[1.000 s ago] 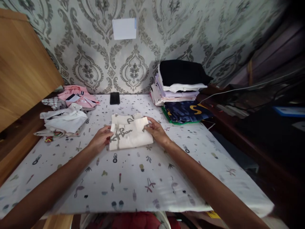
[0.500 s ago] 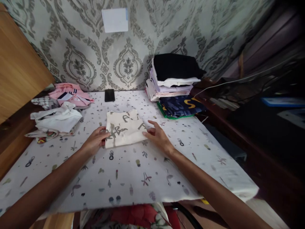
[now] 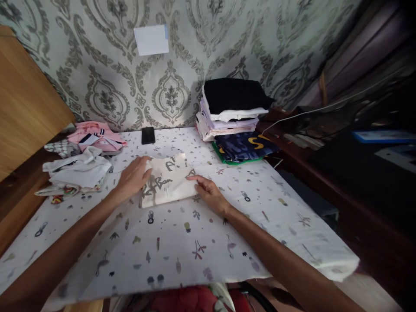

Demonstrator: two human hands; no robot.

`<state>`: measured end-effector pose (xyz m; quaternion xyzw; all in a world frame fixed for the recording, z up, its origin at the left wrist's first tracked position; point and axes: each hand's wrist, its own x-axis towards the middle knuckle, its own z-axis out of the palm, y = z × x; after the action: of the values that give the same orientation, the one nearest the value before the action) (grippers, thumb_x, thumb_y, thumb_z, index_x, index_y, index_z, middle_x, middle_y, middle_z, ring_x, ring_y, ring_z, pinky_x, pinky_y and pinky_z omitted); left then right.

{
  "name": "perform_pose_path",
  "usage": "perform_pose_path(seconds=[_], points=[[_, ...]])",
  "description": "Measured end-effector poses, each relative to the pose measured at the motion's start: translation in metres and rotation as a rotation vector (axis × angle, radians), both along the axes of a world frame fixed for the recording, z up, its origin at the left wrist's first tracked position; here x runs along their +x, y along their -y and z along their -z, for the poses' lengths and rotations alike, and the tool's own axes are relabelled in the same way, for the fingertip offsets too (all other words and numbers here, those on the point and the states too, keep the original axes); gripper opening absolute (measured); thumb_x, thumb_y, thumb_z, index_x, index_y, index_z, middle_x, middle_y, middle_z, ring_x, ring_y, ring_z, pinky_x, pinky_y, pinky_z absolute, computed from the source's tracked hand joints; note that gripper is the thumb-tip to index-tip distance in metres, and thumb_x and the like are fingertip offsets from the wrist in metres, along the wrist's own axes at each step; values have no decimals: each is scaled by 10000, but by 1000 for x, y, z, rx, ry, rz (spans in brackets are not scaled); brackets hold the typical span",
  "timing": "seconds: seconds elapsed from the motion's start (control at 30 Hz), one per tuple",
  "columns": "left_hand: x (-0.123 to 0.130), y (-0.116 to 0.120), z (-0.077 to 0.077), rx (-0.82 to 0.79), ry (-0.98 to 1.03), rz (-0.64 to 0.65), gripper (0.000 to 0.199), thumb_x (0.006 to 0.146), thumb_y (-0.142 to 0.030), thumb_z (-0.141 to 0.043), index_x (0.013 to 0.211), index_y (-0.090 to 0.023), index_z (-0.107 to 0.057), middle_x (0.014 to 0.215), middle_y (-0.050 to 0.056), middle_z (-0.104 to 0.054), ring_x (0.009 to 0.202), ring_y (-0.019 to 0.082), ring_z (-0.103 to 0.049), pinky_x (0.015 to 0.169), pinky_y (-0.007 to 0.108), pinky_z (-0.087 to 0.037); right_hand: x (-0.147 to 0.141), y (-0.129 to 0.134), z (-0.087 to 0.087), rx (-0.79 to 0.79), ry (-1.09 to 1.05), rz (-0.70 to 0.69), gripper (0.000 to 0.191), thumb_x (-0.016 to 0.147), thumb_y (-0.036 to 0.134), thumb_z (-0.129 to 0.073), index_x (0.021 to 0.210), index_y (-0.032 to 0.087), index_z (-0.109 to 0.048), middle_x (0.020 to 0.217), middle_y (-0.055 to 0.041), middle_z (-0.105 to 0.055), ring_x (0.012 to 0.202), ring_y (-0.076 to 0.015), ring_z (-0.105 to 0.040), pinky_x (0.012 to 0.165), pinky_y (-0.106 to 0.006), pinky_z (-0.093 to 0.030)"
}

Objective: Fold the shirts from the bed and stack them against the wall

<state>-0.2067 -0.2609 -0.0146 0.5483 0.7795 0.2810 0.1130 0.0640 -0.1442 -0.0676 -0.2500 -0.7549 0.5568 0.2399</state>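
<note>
A folded cream shirt [image 3: 169, 182] with dark lettering lies in front of me on the patterned cloth. My left hand [image 3: 134, 177] is at its left edge, fingers toward the upper left corner and thumb over the fabric. At the right edge, my right hand [image 3: 212, 193] has its index finger along the top of the shirt. The thumb is close to the side and the other fingers are curled by the edge. Parts of both hands' fingertips are hidden by the shirt or the hands themselves.
Loose clothes, one a pink garment [image 3: 97, 135] and one a white garment [image 3: 79, 167], lie at left. A black phone [image 3: 148, 135] rests near the wall. At right rises a folded clothes stack [image 3: 235, 97] beside a navy printed garment [image 3: 242, 146]. A white cable [image 3: 302, 113] runs behind.
My left hand has slid up the shirt's left edge toward its far corner. The right index finger has come down onto the shirt. The view has tilted slightly upward.
</note>
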Motion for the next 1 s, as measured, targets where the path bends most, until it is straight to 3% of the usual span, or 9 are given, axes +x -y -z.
perform_pose_path(seconds=[0.1,0.23,0.3,0.37,0.47,0.57,0.67,0.8,1.0], points=[[15,-49,-8,-75,-88,374,464,966,-269,-378,1419,-249,-476,1496,121,-466,1367,293,-466,1029,413,-469,-1,-1,2,17,-29,-14,348,935,301,-462,1216,228,-653,627,57,-388,567,-126,-362,596,-265,-369],[40,-110,-4,-252,-138,736,531,873,-128,-428,1366,-282,-548,1664,50,-241,1534,300,-175,1175,482,-306,-2,-4,3,56,-87,-29,308,921,278,-459,1130,223,-677,856,-1,-584,746,-149,-498,744,-297,-416],[45,-127,-3,-312,-151,839,412,826,-133,-477,1186,-235,-648,1650,59,-274,1526,321,-178,1166,478,-307,-2,-4,4,49,-88,-38,311,919,278,-451,1129,223,-675,890,-6,-595,766,-152,-507,743,-293,-416],[43,-136,-5,-333,-84,883,288,813,-181,-504,1048,-193,-670,1549,107,-426,1425,321,-366,1072,415,-404,-1,-2,4,40,-83,-34,322,915,283,-461,1158,227,-664,839,5,-569,728,-148,-491,698,-278,-408],[35,-138,-9,-335,78,848,231,821,-261,-514,983,-168,-650,1095,105,-661,935,228,-616,734,292,-473,1,0,2,32,-71,-4,352,907,278,-485,1219,225,-638,718,36,-485,636,-135,-434,628,-262,-380],[31,-137,-4,-305,142,784,201,826,-305,-522,919,-163,-631,707,2,-536,606,148,-471,557,257,-348,4,2,0,72,-29,17,353,911,263,-481,1219,211,-645,695,37,-500,620,-134,-444,623,-264,-388],[35,-136,9,-220,102,720,190,827,-318,-536,904,-169,-624,639,-33,-459,567,134,-415,554,255,-316,7,1,-3,182,42,56,327,913,253,-475,1160,209,-683,698,24,-551,644,-144,-491,669,-280,-422],[34,-123,13,-75,37,566,243,843,-334,-553,1034,-193,-604,716,-17,-574,626,151,-506,618,262,-378,11,-1,-2,319,106,107,270,897,252,-516,1079,219,-712,862,-23,-670,788,-174,-586,788,-316,-465],[-20,-52,-2,92,37,39,165,848,-321,-554,969,-214,-586,798,6,-643,725,170,-613,677,264,-462,13,-5,-3,498,186,210,248,909,314,-550,1039,218,-738,998,-96,-655,1017,-263,-584,937,-420,-468]])
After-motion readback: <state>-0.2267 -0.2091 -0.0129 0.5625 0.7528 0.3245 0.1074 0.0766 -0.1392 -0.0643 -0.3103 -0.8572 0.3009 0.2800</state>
